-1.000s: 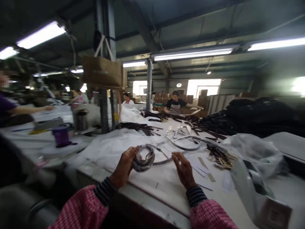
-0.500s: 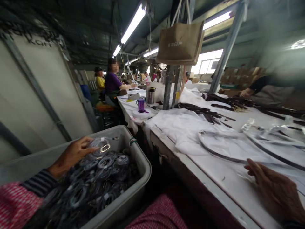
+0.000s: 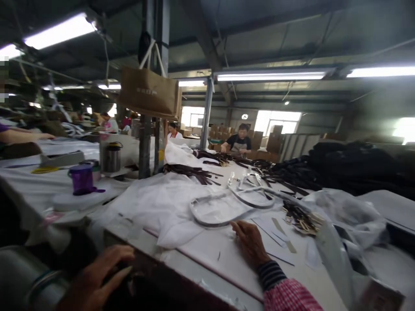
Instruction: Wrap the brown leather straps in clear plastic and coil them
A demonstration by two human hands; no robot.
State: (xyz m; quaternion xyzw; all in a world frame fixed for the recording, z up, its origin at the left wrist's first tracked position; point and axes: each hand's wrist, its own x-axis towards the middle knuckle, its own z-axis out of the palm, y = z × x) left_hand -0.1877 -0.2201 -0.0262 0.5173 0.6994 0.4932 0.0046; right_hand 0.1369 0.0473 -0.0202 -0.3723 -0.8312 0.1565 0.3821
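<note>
My left hand (image 3: 100,274) hovers low at the table's front edge, just right of the grey bin's rim (image 3: 45,287). It is smeared by motion, but thumb and forefinger stand apart with nothing visible between them. On the white tabletop (image 3: 207,255) rests my right hand (image 3: 251,244), fingers loosely bent and slightly apart, holding nothing that I can see. Its fingertips are close beside a plastic-wrapped grey strip bent into a loop (image 3: 210,223). A second wrapped loop (image 3: 253,203) lies farther back. The bin's contents are out of view.
White cloth (image 3: 142,205) bunches left of the loops. Dark straps (image 3: 194,172) lie behind. A purple cup (image 3: 81,179) and a thermos (image 3: 113,157) stand by the post (image 3: 145,144), where a brown bag (image 3: 147,90) hangs. A co-worker (image 3: 240,140) is across the table.
My view has swung right. My left hand has left the coiled cords in the bin and moved to the table edge. My right hand still rests near the wrapped loop.
</note>
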